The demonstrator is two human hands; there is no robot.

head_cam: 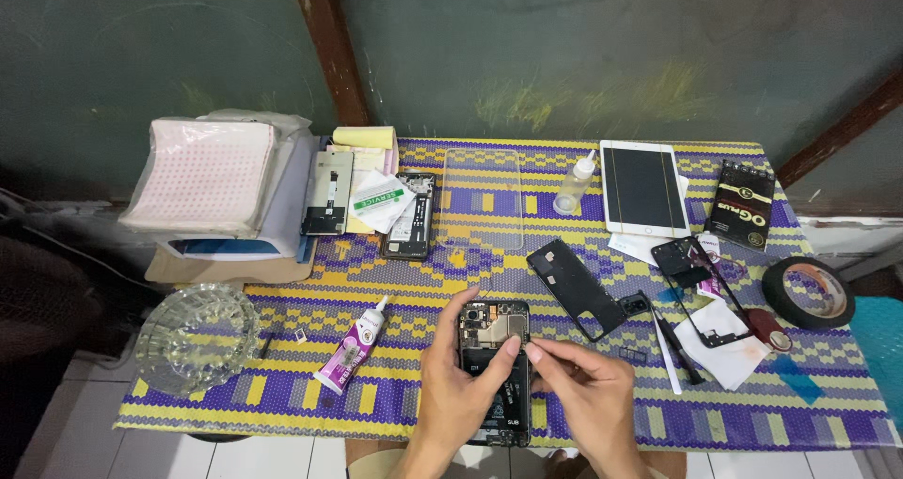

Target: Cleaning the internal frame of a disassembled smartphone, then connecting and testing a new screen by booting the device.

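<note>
An opened phone (496,371), with its back cover removed and its inner parts shown, is held flat on the surface (282,404) between the two hands. The left hand (461,385) is curled around the left edge of the phone, and its thumb is laid across the middle of it. The right hand (583,390) is closed in a pinch, with the fingertips (534,352) pressed together just at the right edge of the phone; whether something small is held in this pinch cannot be told.

To the left of the left hand, a purple glue tube (353,345) is laid at a slant, and further left a glass ashtray (196,336) is seen. Just beyond the right hand, a black phone back cover (576,289) is placed, and to the right of it a black phone frame (701,286) lies on white paper. A roll of black tape (807,293) is found far to the right. Beyond both hands, a clear bottle (575,184) and a white tablet (644,187) are set.
</note>
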